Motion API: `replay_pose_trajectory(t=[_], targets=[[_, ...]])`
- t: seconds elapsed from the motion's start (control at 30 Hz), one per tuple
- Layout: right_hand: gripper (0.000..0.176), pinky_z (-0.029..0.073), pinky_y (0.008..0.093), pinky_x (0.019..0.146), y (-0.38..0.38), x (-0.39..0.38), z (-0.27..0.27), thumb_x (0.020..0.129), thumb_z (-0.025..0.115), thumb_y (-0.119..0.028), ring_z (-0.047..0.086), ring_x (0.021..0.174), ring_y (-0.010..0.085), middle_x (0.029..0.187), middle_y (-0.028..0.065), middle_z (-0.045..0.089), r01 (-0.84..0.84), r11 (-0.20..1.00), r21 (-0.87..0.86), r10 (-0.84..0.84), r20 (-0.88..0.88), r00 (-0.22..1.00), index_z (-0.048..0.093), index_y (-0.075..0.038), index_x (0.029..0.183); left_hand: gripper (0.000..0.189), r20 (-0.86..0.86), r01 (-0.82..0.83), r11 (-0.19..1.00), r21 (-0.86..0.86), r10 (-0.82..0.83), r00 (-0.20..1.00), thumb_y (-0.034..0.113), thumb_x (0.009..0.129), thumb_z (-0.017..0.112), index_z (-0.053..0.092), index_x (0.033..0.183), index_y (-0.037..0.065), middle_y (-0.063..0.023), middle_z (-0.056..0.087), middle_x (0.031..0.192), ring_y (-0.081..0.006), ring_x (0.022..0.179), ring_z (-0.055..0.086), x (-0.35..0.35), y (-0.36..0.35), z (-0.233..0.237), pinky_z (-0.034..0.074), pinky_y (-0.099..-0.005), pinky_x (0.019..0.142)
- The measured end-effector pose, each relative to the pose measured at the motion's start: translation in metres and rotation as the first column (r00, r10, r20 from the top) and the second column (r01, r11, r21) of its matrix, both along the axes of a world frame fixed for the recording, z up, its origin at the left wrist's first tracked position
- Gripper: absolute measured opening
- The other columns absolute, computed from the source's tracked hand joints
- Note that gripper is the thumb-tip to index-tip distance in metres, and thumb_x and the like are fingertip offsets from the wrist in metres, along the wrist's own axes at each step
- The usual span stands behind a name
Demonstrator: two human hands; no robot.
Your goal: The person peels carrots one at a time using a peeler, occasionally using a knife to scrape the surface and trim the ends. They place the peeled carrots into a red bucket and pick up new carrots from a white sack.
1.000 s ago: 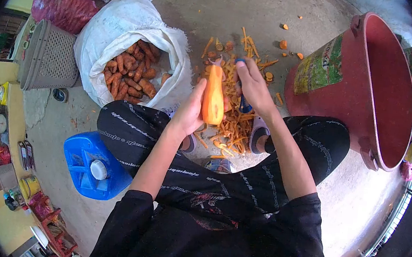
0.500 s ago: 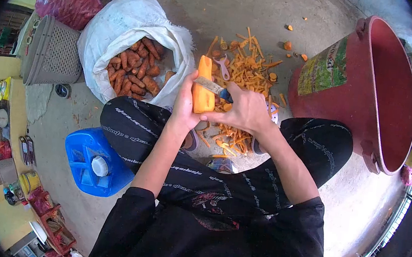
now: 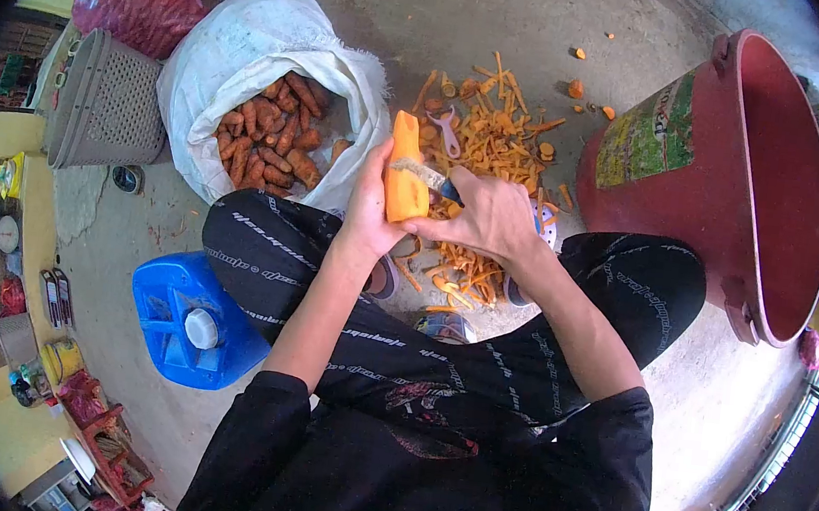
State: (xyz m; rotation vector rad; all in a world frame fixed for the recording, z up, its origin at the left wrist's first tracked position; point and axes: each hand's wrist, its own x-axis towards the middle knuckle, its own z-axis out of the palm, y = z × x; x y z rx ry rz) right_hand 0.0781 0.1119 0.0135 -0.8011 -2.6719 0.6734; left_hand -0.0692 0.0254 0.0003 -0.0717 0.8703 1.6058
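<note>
A thick peeled carrot (image 3: pixel 405 190) stands nearly upright in my left hand (image 3: pixel 368 206), whose fingers wrap around its left side. My right hand (image 3: pixel 483 216) closes on the dark blue handle of a knife (image 3: pixel 426 173). The blade lies across the carrot's middle, and my right thumb reaches toward the carrot's lower end. Beyond my hands, orange peelings (image 3: pixel 497 135) cover the floor, with a pale pink peeler (image 3: pixel 446 134) lying among them.
A white sack (image 3: pixel 243 38) of unpeeled carrots (image 3: pixel 272 136) lies open at the left, beside a grey perforated basket (image 3: pixel 111 104). A blue jerrycan (image 3: pixel 188 322) stands by my left knee. A large dark red bucket (image 3: pixel 673 173) is at the right.
The knife blade has shifted slightly on the carrot and its angle differs a little. Both hands keep their grips, and the whole view has moved slightly.
</note>
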Motion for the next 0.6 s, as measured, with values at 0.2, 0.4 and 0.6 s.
replay_pose_trajectory(t=[0.2,0.4,0.6], targets=[[0.077,0.048,0.0424,0.045,-0.004,0.003,-0.004,0.062,0.054,-0.080,0.059,0.045,0.0332,0.045,0.0158,0.052,-0.055,0.993,-0.104,0.056,0.013,0.998,0.061,-0.004,0.069,0.034,-0.015,0.015,1.000,-0.006,-0.015,1.000,0.037,0.092,0.048,0.054,0.103,0.006,-0.0065,0.057,0.086,-0.0183,0.076,0.058,0.002,0.000,0.000,0.050,-0.0308,0.066],[0.071,0.047,0.0406,0.042,-0.006,0.006,0.004,0.068,0.054,-0.076,0.057,0.043,0.0310,0.044,0.0139,0.052,-0.137,0.981,-0.137,0.133,-0.036,0.990,0.065,-0.005,0.072,0.035,0.029,0.095,0.992,0.088,-0.098,0.995,0.036,0.093,0.047,0.053,0.100,0.002,-0.0090,0.055,0.084,-0.0199,0.077,0.054,0.005,0.000,0.006,0.047,-0.0305,0.072],[0.063,0.040,0.0361,0.035,-0.009,0.012,0.006,0.072,0.053,-0.073,0.052,0.035,0.0252,0.040,0.0071,0.047,-0.222,0.970,0.104,0.236,-0.149,0.960,0.061,-0.011,0.063,0.037,0.002,0.141,0.990,-0.004,-0.141,0.990,0.038,0.094,0.046,0.052,0.103,0.002,-0.0074,0.053,0.084,-0.0188,0.076,0.051,0.012,0.000,0.030,0.044,-0.0299,0.071]])
